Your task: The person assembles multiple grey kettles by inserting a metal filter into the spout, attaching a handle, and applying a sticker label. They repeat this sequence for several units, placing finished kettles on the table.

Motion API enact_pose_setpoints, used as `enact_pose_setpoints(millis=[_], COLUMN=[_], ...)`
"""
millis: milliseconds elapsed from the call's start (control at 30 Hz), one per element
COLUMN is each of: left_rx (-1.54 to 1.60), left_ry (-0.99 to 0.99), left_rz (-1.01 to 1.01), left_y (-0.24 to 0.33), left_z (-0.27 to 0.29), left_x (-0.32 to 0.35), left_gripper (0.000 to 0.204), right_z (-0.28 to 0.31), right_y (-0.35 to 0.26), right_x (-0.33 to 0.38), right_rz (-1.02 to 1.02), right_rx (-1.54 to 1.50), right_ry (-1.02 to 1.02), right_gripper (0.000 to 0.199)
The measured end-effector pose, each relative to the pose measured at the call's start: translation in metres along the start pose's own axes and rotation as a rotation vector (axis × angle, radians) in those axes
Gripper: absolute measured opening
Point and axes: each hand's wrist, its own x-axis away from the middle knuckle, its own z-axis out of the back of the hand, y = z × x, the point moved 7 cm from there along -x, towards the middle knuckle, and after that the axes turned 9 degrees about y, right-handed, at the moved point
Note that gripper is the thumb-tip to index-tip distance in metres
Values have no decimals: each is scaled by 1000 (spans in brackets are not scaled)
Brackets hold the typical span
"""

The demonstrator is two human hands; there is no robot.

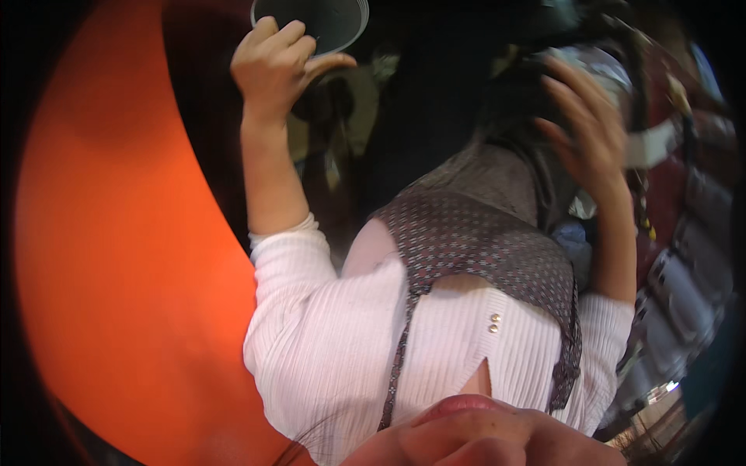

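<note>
Round container point(336, 23), head view: pale-rimmed and dark inside, it lies at the top edge of the frame, left of centre. A smooth orange surface point(116, 256) fills the left side, its inner edge curving down from the top. Dark ground occupies the upper middle; a reddish-brown area point(668, 182) and a row of greyish shapes point(684, 287) line the right side. Across the centre and lower part appear the wearer's white ribbed top point(326, 303) and dark patterned apron point(482, 233).

The left hand point(276, 66), upper left of centre, is closed on the container's near rim, with the fingers curled over it and the thumb extended along its outer side. The right hand point(592, 132), upper right, has its fingers spread and the thumb held apart; a pale block point(653, 145) lies just beside it.

The frame's upper edge cuts off the container's far part, and its contents cannot be made out. Motion blurs the right hand; whether its fingertips touch the dark material behind them cannot be told.
</note>
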Motion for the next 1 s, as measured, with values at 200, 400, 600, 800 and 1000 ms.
enact_pose_setpoints(millis=[200, 400, 600, 800, 1000], left_rx=[528, 950, 862, 1374, 1153], left_ry=[463, 278, -219, -514, -571], left_rz=[-518, -361, 191, 592, 575], left_y=[104, 189, 218, 179, 192], left_z=[158, 96, -93, -176, -151], left_x=[-189, -293, -295, -279, -297], left_gripper=[63, 63, 46, 39, 22], right_z=[74, 163, 164, 160, 138], right_y=[-35, 44, 240, 390, 441], right_x=[-86, -19, 102, 250, 283], right_rz=[228, -117, -861, -783, -923], right_rx=[-26, -310, -125, 447, 54], right_ry=[158, 737, 306, 213, 388], right_gripper=[39, 53, 45, 52, 38])
